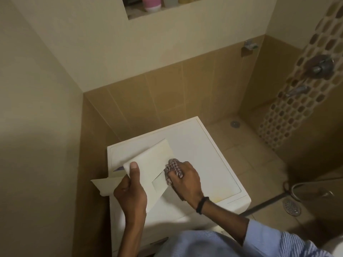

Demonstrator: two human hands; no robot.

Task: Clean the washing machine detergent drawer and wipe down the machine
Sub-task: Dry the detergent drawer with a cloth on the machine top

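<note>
Gripping a checked cloth point(173, 168), the right hand point(186, 180) presses the drawer point(148, 160).

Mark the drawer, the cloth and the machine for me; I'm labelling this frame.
drawer point(150, 160), head view, on its flat white face.
cloth point(173, 165), head view, on the checked bunch.
machine point(204, 154), head view, on a bare part of its top.
</note>
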